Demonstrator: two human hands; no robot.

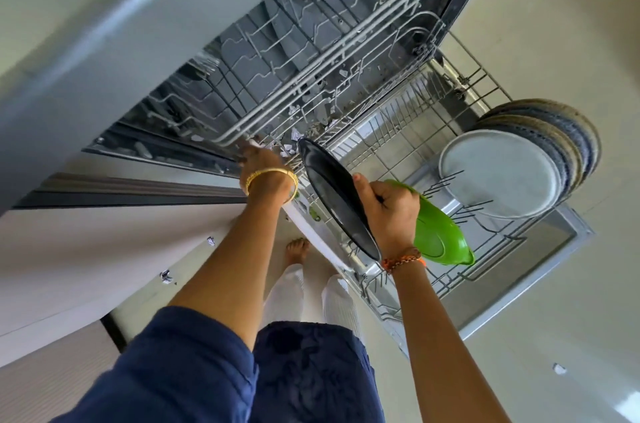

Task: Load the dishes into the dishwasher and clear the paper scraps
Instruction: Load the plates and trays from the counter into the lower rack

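- The dishwasher (311,42) stands open ahead of both my hands, its upper rack (294,52) slid out above and beyond my left hand.
- The lower rack (415,132) is pulled out over the open door (540,267); it runs from under my left wrist, beneath my right hand and away to the right of it.
- Stacked plates (502,173) stand on edge at the far right end of the lower rack, well apart from my right grip, with the pale grey one facing me and dark-rimmed ones behind it.
- My right hand (391,211) is curled tight round two dishes at once: the black plate (332,194) on the thumb side, held on edge and tilted, and the green plate (436,228) on the outer side, both over the tines of the lower rack.
- My left hand (259,159) reaches to the front corner of the upper rack; it is blurred, and I cannot tell whether its grip is closed or holds anything.
- Paper scraps (294,135) lie among the wires just beyond my left fingertips, between that hand and the top of the black plate.
- More scraps lie on the floor (519,370), one far right of my right arm (559,369), and others left of my left forearm (166,275).
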